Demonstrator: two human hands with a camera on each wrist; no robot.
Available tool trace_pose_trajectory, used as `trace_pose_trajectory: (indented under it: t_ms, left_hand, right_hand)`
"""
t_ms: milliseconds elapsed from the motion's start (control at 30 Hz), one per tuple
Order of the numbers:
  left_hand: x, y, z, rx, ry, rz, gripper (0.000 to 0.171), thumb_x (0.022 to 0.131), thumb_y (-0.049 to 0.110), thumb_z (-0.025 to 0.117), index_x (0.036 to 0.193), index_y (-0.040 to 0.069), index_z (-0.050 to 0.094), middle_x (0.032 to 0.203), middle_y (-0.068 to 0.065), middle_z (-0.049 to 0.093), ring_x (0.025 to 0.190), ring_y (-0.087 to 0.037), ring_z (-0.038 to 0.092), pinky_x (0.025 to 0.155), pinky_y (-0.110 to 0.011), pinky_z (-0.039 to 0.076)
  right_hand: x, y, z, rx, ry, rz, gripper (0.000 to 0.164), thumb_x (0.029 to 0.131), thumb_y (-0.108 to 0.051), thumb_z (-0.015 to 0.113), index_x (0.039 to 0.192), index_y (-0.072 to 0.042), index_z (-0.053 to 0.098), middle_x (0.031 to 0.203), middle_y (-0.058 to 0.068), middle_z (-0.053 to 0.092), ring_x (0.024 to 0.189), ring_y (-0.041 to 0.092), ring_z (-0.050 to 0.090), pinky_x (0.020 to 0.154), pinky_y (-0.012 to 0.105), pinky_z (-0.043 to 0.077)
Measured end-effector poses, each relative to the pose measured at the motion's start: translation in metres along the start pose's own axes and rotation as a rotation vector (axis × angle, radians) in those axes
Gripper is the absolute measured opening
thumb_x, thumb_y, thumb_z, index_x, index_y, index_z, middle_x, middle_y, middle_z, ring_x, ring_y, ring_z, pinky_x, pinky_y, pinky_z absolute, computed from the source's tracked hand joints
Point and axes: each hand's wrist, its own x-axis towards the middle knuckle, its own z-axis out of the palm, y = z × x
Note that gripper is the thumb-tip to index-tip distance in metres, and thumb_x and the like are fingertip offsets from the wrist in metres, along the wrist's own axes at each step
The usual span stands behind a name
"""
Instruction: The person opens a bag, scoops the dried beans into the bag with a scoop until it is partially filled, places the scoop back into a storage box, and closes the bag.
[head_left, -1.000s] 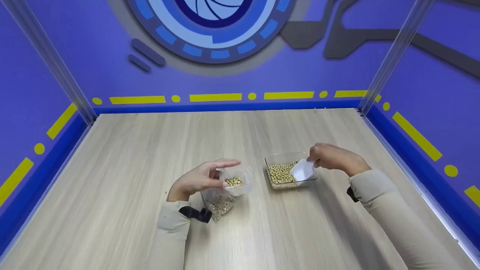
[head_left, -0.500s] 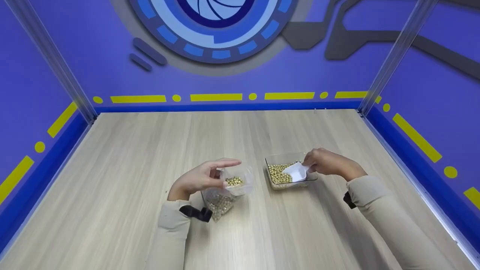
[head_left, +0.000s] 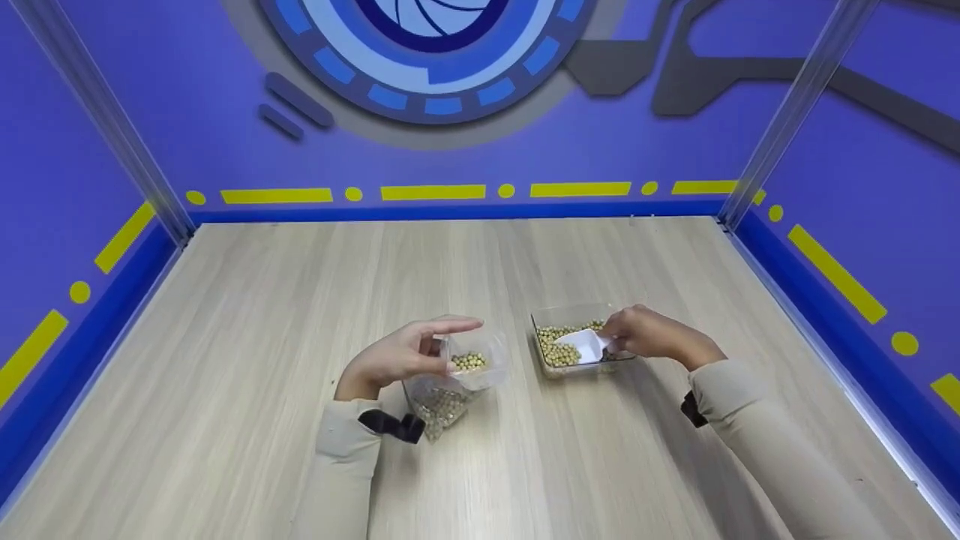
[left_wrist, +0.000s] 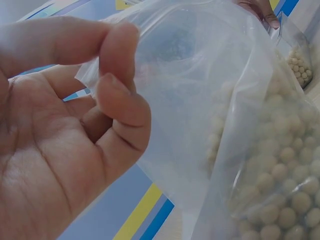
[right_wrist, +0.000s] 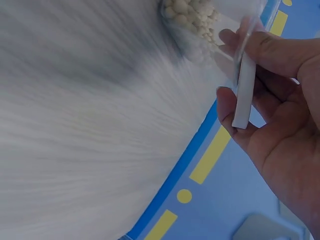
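Observation:
My left hand (head_left: 394,356) pinches the rim of a clear plastic bag (left_wrist: 240,125), whose mouth gapes toward the container. Pale yellow round beans (left_wrist: 285,205) fill the bag's lower part, which rests on the table. In my right hand (head_left: 656,335) is the handle of a white scoop (head_left: 586,343), gripped between thumb and fingers; the handle (right_wrist: 244,95) shows in the right wrist view. The scoop's bowl lies among the beans inside a clear rectangular container (head_left: 550,373), with some beans at its front. The container stands to the right of the bag.
A pale wood-grain table (head_left: 315,285) lies beneath everything. Blue-violet panels (head_left: 465,165) with yellow marks rise along its back and both sides. The bag and container stand a short gap apart.
The right hand has moved left and slightly down, pushing the scoop deeper into the beans; beans now lie in its bowl. The left hand and bag have stayed in place.

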Motion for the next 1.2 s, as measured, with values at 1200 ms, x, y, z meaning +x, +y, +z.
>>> trace_pose_trajectory:
  t_ms: [1200]
  left_hand:
    - [0.001,-0.002,0.0,0.055,0.002,0.009,0.068,0.083,-0.009,0.058,0.146,0.004,0.039,0.154,-0.015,0.031,0.057,-0.004,0.039,0.059,-0.021,0.041]
  right_hand:
    - [0.01,-0.006,0.017,-0.013,0.059,0.205,0.022,0.084,0.006,0.06,0.102,0.001,0.073,0.099,0.014,0.072,0.084,0.024,0.064,0.071,0.04,0.052]
